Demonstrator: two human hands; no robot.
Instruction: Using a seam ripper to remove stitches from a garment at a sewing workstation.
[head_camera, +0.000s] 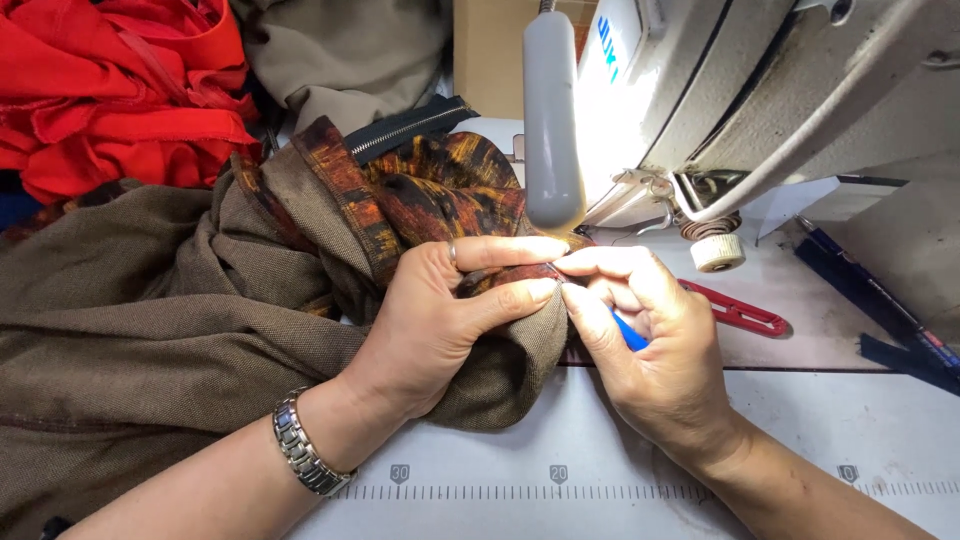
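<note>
A fold of brown fabric (180, 330) is pinched shut by the left hand (440, 320), just before the sewing machine (720, 90). A blue tool (630, 335) is gripped in the right hand (650, 340); fingers so close could be pricked.

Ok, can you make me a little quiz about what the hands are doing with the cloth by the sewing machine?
1. True or false: the left hand wears a ring and a metal wristwatch.
2. What does the right hand pinch together with the left? A) the red tool B) the edge of the brown garment C) the thread spool
3. Fill in: a ____ coloured tool peeks out from under the right hand's fingers.

Key:
1. True.
2. B, the brown garment, where its orange and black patterned lining shows. The red tool and thread spool lie untouched on the sewing table.
3. Blue.
</note>
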